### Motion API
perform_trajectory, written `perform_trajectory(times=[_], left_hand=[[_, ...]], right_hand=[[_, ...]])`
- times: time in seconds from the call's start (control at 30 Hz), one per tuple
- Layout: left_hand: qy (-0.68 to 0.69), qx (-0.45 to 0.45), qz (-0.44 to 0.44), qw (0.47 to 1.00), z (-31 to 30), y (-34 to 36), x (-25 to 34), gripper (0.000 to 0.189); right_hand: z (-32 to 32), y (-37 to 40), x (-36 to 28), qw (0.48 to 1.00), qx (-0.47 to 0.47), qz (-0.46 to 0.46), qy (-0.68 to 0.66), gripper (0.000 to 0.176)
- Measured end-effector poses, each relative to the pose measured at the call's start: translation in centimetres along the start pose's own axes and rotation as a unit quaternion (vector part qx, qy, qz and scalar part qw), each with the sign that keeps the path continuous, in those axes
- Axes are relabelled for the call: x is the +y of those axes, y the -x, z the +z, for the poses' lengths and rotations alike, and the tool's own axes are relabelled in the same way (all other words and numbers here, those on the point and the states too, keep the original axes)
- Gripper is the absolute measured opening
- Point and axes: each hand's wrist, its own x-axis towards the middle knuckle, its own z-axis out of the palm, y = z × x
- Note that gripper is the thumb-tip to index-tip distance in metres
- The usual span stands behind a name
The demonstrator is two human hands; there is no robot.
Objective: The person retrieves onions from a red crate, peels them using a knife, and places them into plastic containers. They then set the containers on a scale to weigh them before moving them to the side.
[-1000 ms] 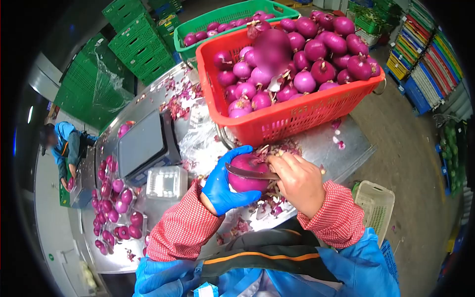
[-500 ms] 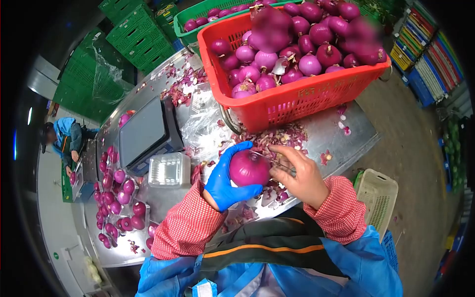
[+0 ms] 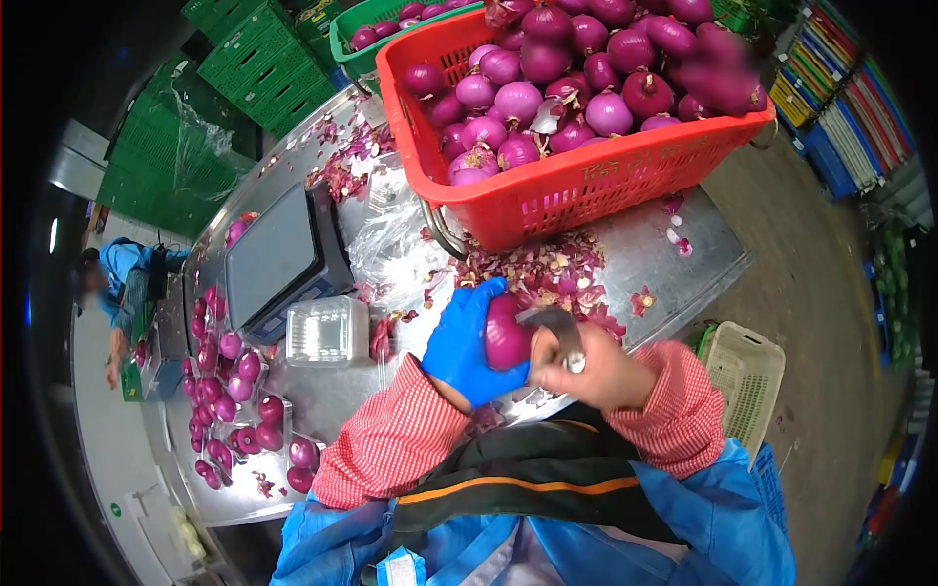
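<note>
In a blue glove, my left hand (image 3: 461, 344) is wrapped round the side of a red onion (image 3: 506, 334), held over the near edge of the metal table (image 3: 684, 234). My bare right hand (image 3: 608, 373) is closed on a small knife (image 3: 561, 326), whose blade shows blurred and curved beside the onion. The right fingertips are right at the onion's near side. Beyond both hands lies a heap of onion skins (image 3: 547, 269). Left of them stands a clear plastic tub (image 3: 327, 333).
A red crate (image 3: 586, 190) full of onions stands at the back, a green crate (image 3: 354, 61) behind it. A scale (image 3: 283, 259) and packed onions (image 3: 234, 381) occupy the left. A beige basket (image 3: 747, 376) sits right. Another person (image 3: 127, 278) is at far left.
The onion has turned in my left hand. My right hand has swung round, bringing the knife blade into view. The view has shifted slightly, and the other person's arm has moved.
</note>
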Motion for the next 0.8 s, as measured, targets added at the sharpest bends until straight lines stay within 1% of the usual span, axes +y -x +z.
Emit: perform_trajectory(times=[0.03, 0.1, 0.17, 0.2, 0.27, 0.3, 0.33, 0.37, 0.4, 0.43, 0.47, 0.5, 0.53, 0.57, 0.6, 0.63, 0.67, 0.7, 0.73, 0.77, 0.8], left_hand=[[-0.005, 0.01, -0.016, 1.0, 0.2, -0.3, -0.2, 0.094], [0.007, 0.021, -0.005, 1.0, 0.3, -0.3, -1.5, 0.096], [0.017, 0.028, 0.003, 0.999, 0.5, -0.2, -2.1, 0.094], [0.077, 0.014, -0.018, 0.997, 0.7, 0.0, -2.2, 0.092], [0.196, -0.013, -0.06, 0.979, 0.8, 0.2, -2.4, 0.088], [0.33, -0.044, -0.15, 0.931, 0.7, 0.0, -2.3, 0.087], [0.453, -0.075, -0.238, 0.856, 0.5, -0.4, -2.2, 0.086], [0.564, -0.103, -0.319, 0.755, 0.3, -0.7, -2.1, 0.085], [0.604, -0.136, -0.286, 0.731, 0.7, -0.7, -2.9, 0.091], [0.641, -0.17, -0.255, 0.703, 1.0, -0.7, -3.6, 0.097], [0.59, -0.129, -0.173, 0.778, 2.4, 0.1, -3.0, 0.101], [0.532, -0.083, -0.086, 0.838, 2.8, 0.4, -1.7, 0.106], [0.489, -0.087, -0.082, 0.864, 2.6, 0.3, -0.8, 0.115], [0.502, -0.077, -0.086, 0.857, 2.8, 0.3, -0.9, 0.115], [0.514, -0.068, -0.091, 0.85, 3.0, 0.2, -1.1, 0.116], [0.526, -0.057, -0.096, 0.843, 3.1, 0.2, -1.3, 0.117], [0.523, -0.054, -0.093, 0.846, 3.1, 0.1, -1.5, 0.109], [0.533, -0.036, -0.101, 0.839, 3.3, 0.2, -1.9, 0.106], [0.542, -0.018, -0.109, 0.833, 3.7, 0.3, -2.5, 0.104], [0.552, 0.0, -0.116, 0.826, 4.0, 0.3, -2.8, 0.101], [0.557, 0.038, -0.125, 0.82, 4.2, 0.2, -2.6, 0.094]], right_hand=[[0.6, 0.4, 0.0, 1.0, -0.028, -0.009, 0.0, 0.01], [0.9, 0.6, -0.2, 0.997, 0.01, -0.027, -0.073, 0.018], [-2.0, 0.0, 0.6, 0.988, 0.134, 0.054, 0.06, 0.024], [-3.1, -0.1, 1.0, 0.968, 0.195, 0.095, 0.127, 0.028], [-2.9, -0.3, 1.5, 0.934, 0.22, -0.023, 0.281, 0.036], [-2.5, -0.3, 1.6, 0.904, 0.228, -0.081, 0.353, 0.041], [-2.1, 0.0, 0.9, 0.919, 0.167, -0.082, 0.348, 0.05], [-1.6, 0.1, 1.2, 0.956, 0.158, -0.057, 0.242, 0.051], [-1.1, 0.0, 1.5, 0.98, 0.146, -0.032, 0.134, 0.053], [-1.0, -0.1, 2.0, 0.991, 0.132, -0.008, 0.023, 0.054], [-1.4, -0.4, 2.6, 0.977, 0.149, 0.059, -0.137, 0.058], [-1.5, -0.2, 3.8, 0.968, 0.148, 0.097, -0.176, 0.059], [-1.6, -0.1, 5.0, 0.956, 0.145, 0.134, -0.215, 0.06], [-1.6, 0.2, 5.8, 0.942, 0.143, 0.171, -0.252, 0.062], [-0.9, -0.1, 4.9, 0.938, 0.143, 0.161, -0.27, 0.06], [-0.9, 0.0, 4.8, 0.944, 0.138, 0.151, -0.258, 0.058], [-0.9, 0.0, 4.7, 0.949, 0.133, 0.142, -0.247, 0.058], [-0.9, -0.1, 4.7, 0.955, 0.126, 0.133, -0.235, 0.057], [-1.2, -0.1, 3.6, 0.973, 0.137, 0.105, -0.154, 0.045], [-1.2, -0.1, 3.7, 0.977, 0.209, 0.036, -0.005, 0.04], [-1.0, -0.2, 3.7, 0.949, 0.276, -0.034, 0.145, 0.035]])
